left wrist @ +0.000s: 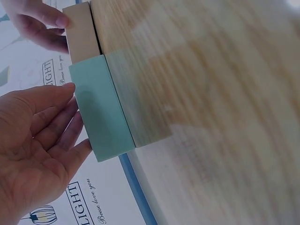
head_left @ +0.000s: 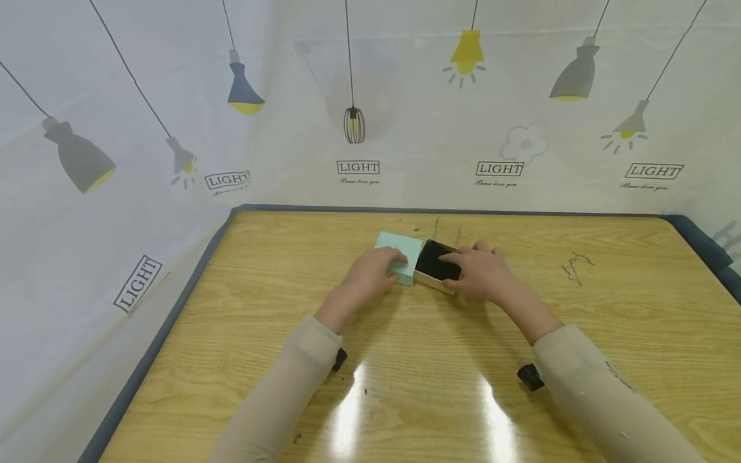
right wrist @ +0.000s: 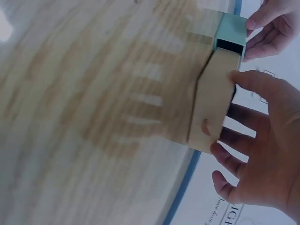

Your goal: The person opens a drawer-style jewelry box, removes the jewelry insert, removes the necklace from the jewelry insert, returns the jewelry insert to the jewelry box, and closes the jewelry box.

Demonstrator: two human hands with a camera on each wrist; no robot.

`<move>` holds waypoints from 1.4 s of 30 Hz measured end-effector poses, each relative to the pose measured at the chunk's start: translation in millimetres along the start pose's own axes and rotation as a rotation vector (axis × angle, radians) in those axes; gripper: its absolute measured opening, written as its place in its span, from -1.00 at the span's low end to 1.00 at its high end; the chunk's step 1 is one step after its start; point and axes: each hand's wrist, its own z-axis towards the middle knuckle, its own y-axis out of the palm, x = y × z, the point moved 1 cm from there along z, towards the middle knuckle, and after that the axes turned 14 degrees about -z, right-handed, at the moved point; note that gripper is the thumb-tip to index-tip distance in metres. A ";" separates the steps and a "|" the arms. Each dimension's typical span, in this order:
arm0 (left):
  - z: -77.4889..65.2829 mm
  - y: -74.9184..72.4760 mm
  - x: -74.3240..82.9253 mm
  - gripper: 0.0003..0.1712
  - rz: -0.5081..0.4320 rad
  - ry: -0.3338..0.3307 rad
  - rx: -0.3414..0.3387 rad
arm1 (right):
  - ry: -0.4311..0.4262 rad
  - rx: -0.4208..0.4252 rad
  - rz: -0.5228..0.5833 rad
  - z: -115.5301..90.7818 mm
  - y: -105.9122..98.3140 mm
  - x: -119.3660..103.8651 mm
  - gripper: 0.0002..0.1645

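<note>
A mint-green box sleeve lies on the table, and my left hand grips it, thumb on the near side and fingers over the top. Right beside it is a beige box tray whose upper face looks black in the head view. My right hand holds this tray by its edges, with fingertips on the black face. In the right wrist view the sleeve's end facing the tray is dark and hollow. Both pieces stand end to end at a slight angle. What the black part is made of I cannot tell.
The wood-grain table has a dark blue edge along the back and sides. A white curtain printed with lamps hangs behind and at the left. Dark crack-like marks show on the tabletop to the right.
</note>
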 end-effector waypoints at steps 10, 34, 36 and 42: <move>0.7 1.3 0.2 -0.57 -0.004 0.006 0.001 | -0.030 0.035 -0.039 -1.1 4.7 -3.3 -0.35; -2.3 -1.2 -0.6 -0.62 0.035 0.049 -0.021 | -0.045 0.031 0.238 2.7 10.5 1.9 0.15; -2.0 -1.3 -1.0 -0.61 0.034 0.051 -0.022 | -0.040 0.031 0.253 3.7 10.6 1.7 0.18; -1.4 -0.8 -0.3 -0.62 0.020 0.044 -0.022 | -0.031 0.025 0.354 7.7 10.9 0.9 0.28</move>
